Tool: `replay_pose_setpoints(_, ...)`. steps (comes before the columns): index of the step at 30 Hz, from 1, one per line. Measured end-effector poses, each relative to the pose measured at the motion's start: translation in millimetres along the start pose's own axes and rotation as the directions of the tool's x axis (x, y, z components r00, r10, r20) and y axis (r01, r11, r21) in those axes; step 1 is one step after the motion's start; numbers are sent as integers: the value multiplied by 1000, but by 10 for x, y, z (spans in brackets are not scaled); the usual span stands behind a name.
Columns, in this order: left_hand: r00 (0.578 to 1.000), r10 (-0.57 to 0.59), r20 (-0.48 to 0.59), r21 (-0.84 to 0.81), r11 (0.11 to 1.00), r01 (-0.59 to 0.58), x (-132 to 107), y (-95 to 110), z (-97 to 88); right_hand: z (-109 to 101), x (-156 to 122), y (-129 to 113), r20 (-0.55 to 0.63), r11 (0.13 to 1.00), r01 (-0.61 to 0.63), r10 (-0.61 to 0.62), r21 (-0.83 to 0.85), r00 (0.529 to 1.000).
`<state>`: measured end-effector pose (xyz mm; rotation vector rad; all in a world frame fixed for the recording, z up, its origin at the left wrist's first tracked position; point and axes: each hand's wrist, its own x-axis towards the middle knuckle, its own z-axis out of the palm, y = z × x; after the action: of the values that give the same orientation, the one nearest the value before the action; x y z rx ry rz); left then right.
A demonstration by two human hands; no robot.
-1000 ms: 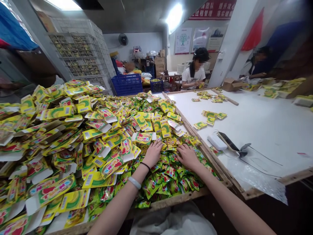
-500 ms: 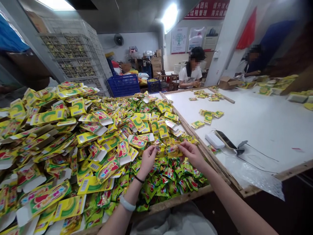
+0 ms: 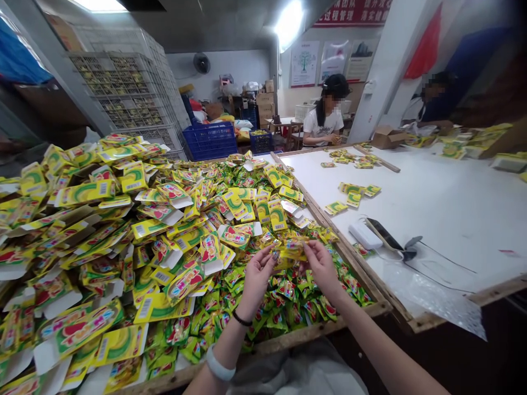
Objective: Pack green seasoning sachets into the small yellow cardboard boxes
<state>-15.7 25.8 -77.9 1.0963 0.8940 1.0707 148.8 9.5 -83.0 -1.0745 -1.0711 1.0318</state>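
Note:
Over the pile, my right hand pinches the right end of some shiny yellow candy packets. How many there are I cannot make out. My left hand has thumb and fingertips closed at the left end of the same packets. Under both hands lie many small green candy packets with red pictures. To the left is a large heap of flat yellow-and-green printed boxes, several with white end flaps standing out.
A wooden rail divides the heap from a white tabletop. On that side lie a white case, a phone with cables, bubble wrap and several yellow packs. A person sits beyond; white crates are stacked left.
My hands have drawn closer together, the left moving right toward the packets. The yellow packets now look bunched rather than stretched out. The view has shifted slightly.

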Motion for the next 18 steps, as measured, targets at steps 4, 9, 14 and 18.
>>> replay_pose_setpoints(4,963,269,-25,531,819,-215,21,-17,-166,-292,-4,33,-167,1000,16,-15,0,986)
replay_pose_setpoints(9,912,170,374,809,420,-411,-182,-11,-245,-512,-158,190,-211,997,-76,75,3,975)
replay_pose_setpoints(14,852,-11,524,797,360,-485,-310,-178,-113,-460,-341,283,-320,994,-112,108,8,941)
replay_pose_setpoints(18,902,240,360,811,396,-429,-175,-330,21,-317,-275,320,-391,1000,7,-7,-2,920)
